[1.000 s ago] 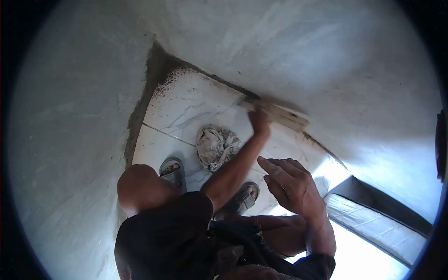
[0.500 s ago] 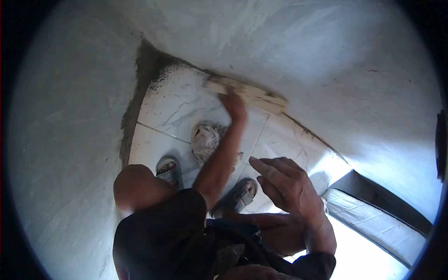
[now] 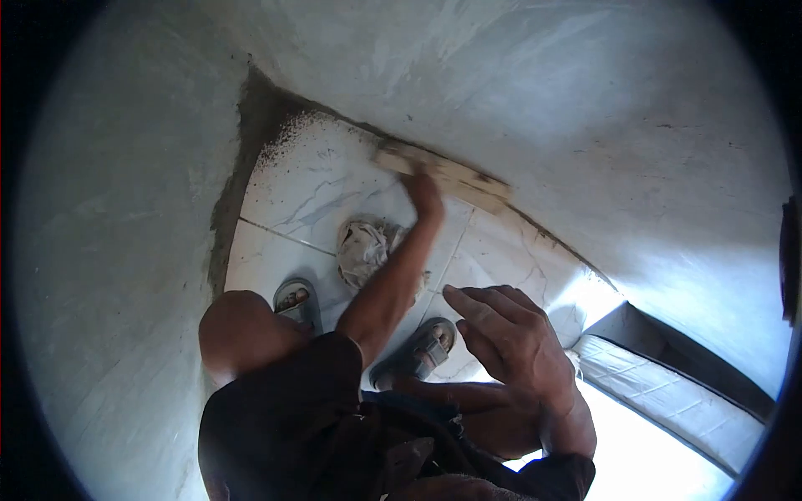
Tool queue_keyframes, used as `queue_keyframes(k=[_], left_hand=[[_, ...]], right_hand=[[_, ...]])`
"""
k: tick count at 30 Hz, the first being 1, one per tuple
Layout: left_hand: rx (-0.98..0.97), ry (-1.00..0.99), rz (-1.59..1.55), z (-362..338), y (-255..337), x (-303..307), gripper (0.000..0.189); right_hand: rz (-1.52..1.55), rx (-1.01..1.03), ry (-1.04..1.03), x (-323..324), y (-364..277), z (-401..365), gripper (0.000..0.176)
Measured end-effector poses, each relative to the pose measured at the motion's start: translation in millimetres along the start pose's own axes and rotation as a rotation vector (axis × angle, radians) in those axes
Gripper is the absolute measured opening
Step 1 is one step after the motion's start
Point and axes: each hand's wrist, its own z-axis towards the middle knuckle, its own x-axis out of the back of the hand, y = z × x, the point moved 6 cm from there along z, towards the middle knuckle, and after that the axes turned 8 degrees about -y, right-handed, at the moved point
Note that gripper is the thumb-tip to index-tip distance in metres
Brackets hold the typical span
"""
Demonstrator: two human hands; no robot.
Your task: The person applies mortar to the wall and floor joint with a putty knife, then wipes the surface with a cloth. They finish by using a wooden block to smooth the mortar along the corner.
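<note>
My left hand [image 3: 424, 190] reaches out to a pale wooden board [image 3: 468, 182] lying along the foot of the far wall. Its fingers look closed on the board's near side, though motion blurs them. My right hand [image 3: 510, 334] is raised in front of my right knee, fingers stretched out and holding nothing. Beneath my left forearm, a crumpled whitish bag or cloth [image 3: 363, 250] rests on the marbled tiles [image 3: 309, 196]. Dark damp mortar [image 3: 271, 108] fills the corner, with crumbs scattered over the tile beside it.
Grey plastered walls [image 3: 125, 217] rise on the left and ahead [image 3: 518, 92]. My sandalled feet [image 3: 296, 302] stand close to the bag. At right, a long pale quilted-looking object [image 3: 668, 392] lies by a bright opening.
The board and my left hand have shifted only slightly against the wall. My right hand stays raised, and the camera view has moved a little.
</note>
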Motion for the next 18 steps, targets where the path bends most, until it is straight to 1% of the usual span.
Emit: queue_keyframes(k=[2, 5, 6, 7, 8, 10, 12, 13, 14, 16, 17, 18], left_hand=[[-0.011, 0.096, 0.305, -33, -42, -15, 0.056], [-0.041, 0.122, 0.261, -53, -20, -33, 0.059], [0.02, 0.139, 0.243, -23, -30, -13, 0.054], [-0.161, -0.05, -0.125, 67, -129, 57, 0.045], [0.041, 0.008, -0.028, 36, -39, 28, 0.042], [0.039, -0.075, -0.279, 62, -61, 40, 0.04], [-0.019, 0.099, 0.019, 19, -71, 19, 0.044], [-0.025, 0.154, 0.183, -3, -76, 5, 0.053], [-0.048, 0.128, 0.271, -27, -59, -15, 0.06], [-0.084, 0.241, 0.268, -17, -68, -11, 0.053], [-0.097, 0.134, 0.385, 24, -102, 15, 0.049], [-0.093, 0.095, 0.235, 30, -87, 21, 0.045]], right_hand=[[0.059, 0.144, -0.01, -3, -14, 14, 0.037], [0.046, 0.155, -0.055, -7, -13, 23, 0.037], [0.046, 0.15, -0.064, -7, -12, 18, 0.037], [0.032, 0.112, -0.038, -5, -8, 12, 0.037], [0.017, 0.075, -0.01, -2, -3, 8, 0.038], [0.017, 0.063, -0.012, 0, -6, 7, 0.038], [0.015, 0.06, -0.021, -3, -11, 11, 0.038], [0.036, 0.113, -0.041, -7, -16, 17, 0.037], [0.054, 0.17, -0.062, -9, -20, 22, 0.036], [0.021, 0.15, -0.062, -7, -20, 27, 0.036], [-0.013, 0.113, -0.05, -4, -17, 27, 0.035], [-0.013, 0.104, -0.052, -3, -13, 22, 0.035]])
